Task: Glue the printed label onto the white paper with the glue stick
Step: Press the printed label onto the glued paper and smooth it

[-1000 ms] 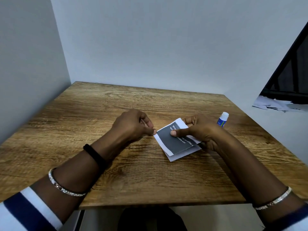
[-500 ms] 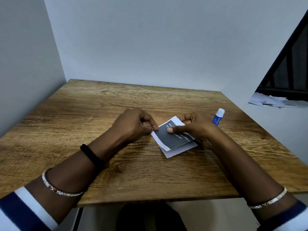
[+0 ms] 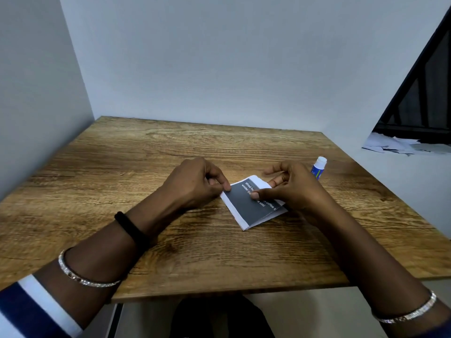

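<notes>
A dark grey printed label (image 3: 249,208) with white text lies on top of a small piece of white paper (image 3: 238,215) near the middle of the wooden table (image 3: 122,191). My left hand (image 3: 197,184) pinches the label's left corner between thumb and fingers. My right hand (image 3: 290,189) holds the right side, its thumb pressing on the text. A glue stick (image 3: 318,168) with a white cap and blue body stands upright just behind my right hand, untouched.
Grey walls close in the table on the left and at the back. To the right stands a low white ledge with scattered paper scraps (image 3: 400,146) under a dark window frame. The table's front edge is close to my body.
Both hands stay on the label and paper. My right thumb has shifted slightly along the label, and my right fingers have lifted a little. The head view has shifted a bit.
</notes>
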